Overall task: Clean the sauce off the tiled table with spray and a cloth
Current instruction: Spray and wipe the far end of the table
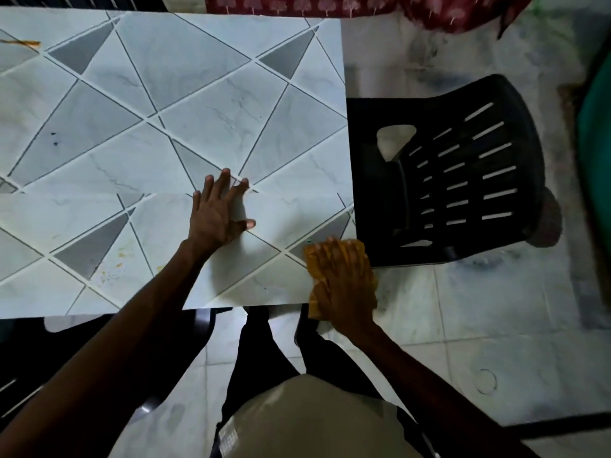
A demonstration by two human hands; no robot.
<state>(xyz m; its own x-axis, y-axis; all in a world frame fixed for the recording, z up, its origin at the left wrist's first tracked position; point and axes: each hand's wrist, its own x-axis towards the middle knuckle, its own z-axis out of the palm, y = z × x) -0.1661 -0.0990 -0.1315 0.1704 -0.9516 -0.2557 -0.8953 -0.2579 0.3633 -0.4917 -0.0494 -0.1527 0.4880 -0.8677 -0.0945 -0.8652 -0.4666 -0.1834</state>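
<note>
1. Left hand (220,209): lies palm down on the desk (198,94) near its front edge. The fingers (224,181) are straight and spread wide, with the thumb out to the right. It holds nothing.
2. Right hand (345,285): lies flat on top of the cloth (313,259) at the desk's near right corner. The fingers (330,252) are stretched out and close together, pressing on the cloth rather than curling round it. This area is blurred, so finer detail cannot be told.
3. Cloth: orange and partly covered by the hand. Its long axis runs from the near edge towards the far side, in line with the hand. Its near end hangs just past the desk edge.
4. Sauce: an orange-brown smear (24,43) at the far left, well apart from the cloth. Faint yellow spots (119,257) lie near the front edge, left of the left forearm.
5. Surroundings: a black slatted chair (463,173) stands just beside the desk's right edge on a tiled floor (479,309).
</note>
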